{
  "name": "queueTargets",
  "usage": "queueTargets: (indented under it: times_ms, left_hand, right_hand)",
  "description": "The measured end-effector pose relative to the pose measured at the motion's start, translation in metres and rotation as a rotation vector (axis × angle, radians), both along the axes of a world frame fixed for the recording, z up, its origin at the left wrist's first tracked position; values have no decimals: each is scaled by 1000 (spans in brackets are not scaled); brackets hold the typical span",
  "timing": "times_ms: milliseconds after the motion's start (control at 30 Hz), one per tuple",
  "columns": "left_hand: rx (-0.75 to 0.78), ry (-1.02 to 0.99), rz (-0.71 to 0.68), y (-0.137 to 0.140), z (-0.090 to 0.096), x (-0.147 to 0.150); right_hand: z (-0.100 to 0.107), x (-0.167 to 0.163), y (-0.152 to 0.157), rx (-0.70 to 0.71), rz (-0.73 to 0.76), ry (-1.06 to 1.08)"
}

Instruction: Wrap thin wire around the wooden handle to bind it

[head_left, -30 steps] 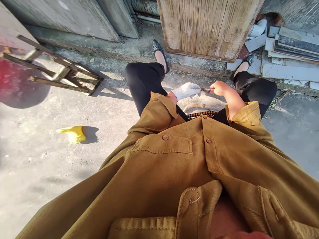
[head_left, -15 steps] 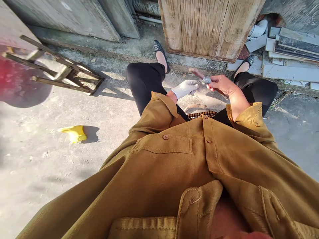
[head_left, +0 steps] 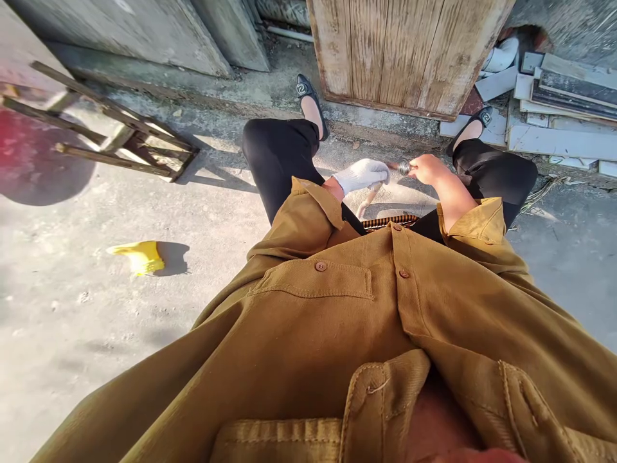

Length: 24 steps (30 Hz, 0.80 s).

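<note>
- Wooden panel: upright planks, weathered, placed ahead of the person; taken as landmark for all entries.
- Wire-wound rod: brown, wrapped with grey wire; located near side of the panel, between the two hands.
- Right hand: bare, closed around the rod, forearm angled inward; set near side of the panel, toward its right edge.
- Left hand: white-gloved, knuckles up, fingers curled narrowly near the rod's far end; whether anything is gripped cannot be told. Placed near side of the panel, toward its left edge.
- Pale stick: slanted just below the gloved fingers, nearer the body than the panel; contact with the glove is unclear.
- Black trousers: knees spread, the hands framed between them, near side of the panel.
- Slats: pale and dark, heaped right of the panel — the right shoe is set close against them.
- Wooden frame: tipped over, well left of the panel.
- Yellow item: left of the panel and nearer the body — kind unclear.
</note>
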<state>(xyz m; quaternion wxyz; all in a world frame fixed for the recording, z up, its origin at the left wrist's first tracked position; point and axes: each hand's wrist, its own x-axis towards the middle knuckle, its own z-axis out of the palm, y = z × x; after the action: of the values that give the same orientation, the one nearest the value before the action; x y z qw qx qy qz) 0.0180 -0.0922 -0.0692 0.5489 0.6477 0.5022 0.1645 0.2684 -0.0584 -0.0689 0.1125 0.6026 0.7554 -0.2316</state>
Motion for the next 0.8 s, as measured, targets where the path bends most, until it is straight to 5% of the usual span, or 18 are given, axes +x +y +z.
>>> queueTargets:
  times_ms: [233,300,400,567,667,800]
  left_hand:
    - [49,-7,74,8,0,2]
    - [21,-60,121,7,0,3]
    - [-22,-194,152,5,0,3]
    - [-50,-214,14,0,0,7]
    - [-37,-83,-71,-3,1,10]
    - [13,16,-81,-7,1,7]
  right_hand:
    - [19,1,-2,-594,255,359]
    - [29,-1,-6,-531,236,532]
    - [40,-8,-11,-256,-17,789]
    - [34,-16,-12,6,-377,925]
    - [22,-14,-8,19,-413,816]
    - [10,-9,-3,67,-204,307]
